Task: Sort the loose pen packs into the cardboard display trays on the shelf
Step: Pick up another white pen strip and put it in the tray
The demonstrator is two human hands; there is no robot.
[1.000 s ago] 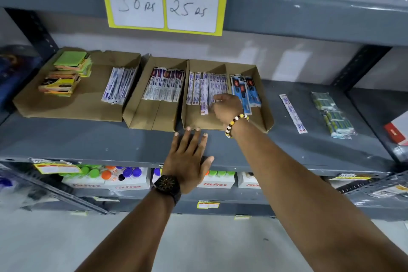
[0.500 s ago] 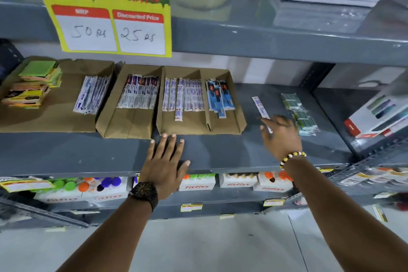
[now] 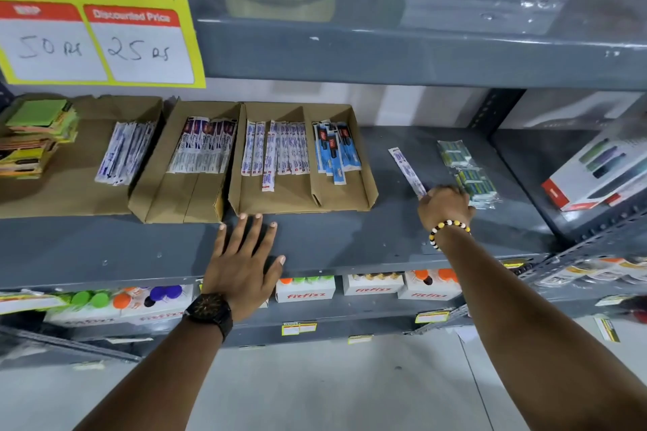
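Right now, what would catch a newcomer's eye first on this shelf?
The yellow handwritten price sign hangs at upper left. Below it, brown cardboard display trays hold rows of pen packs. The right hand touches the near end of a lone white pen pack lying on bare grey shelf, right of the trays.

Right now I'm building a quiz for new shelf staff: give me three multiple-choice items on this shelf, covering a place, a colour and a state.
1. Where does the loose pen pack lie?
A. in a tray
B. on bare shelf, right of the trays
C. on the floor

2. Which colour are the packs in the rightmost tray compartment?
A. blue
B. orange
C. yellow

3. How is the left hand?
A. clenched on a pack
B. flat, fingers spread
C. lifting a tray

Answers:
1 B, it lies on grey shelf by the right hand.
2 A, blue wrappers show.
3 B, palm down on the shelf, holding nothing.
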